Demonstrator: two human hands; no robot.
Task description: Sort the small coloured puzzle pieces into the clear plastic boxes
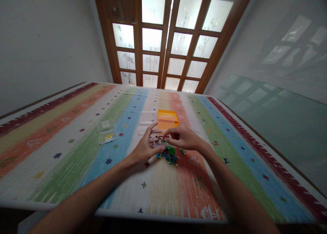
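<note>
My left hand point(146, 147) grips the left side of a small clear plastic box point(156, 144), its thumb along the near edge. Small dark brown pieces point(159, 137) lie in the box. Over it, my right hand point(183, 137) comes in from the right, thumb and fingertips closed together at the pieces. Whatever is between those fingertips is too small to make out. Just in front of the box sits a heap of small blue, green and yellow toy bricks point(170, 155), partly covered by my left thumb. A few more bricks point(182, 151) lie under my right hand.
Behind my hands stands an orange tray point(167, 113), with clear plastic cases point(143, 127) beside it. To the left, an open clear box point(106, 131) holds yellow pieces. A striped cloth point(84, 165) covers the table. Walls flank both sides, and wooden glazed doors point(163, 39) are beyond.
</note>
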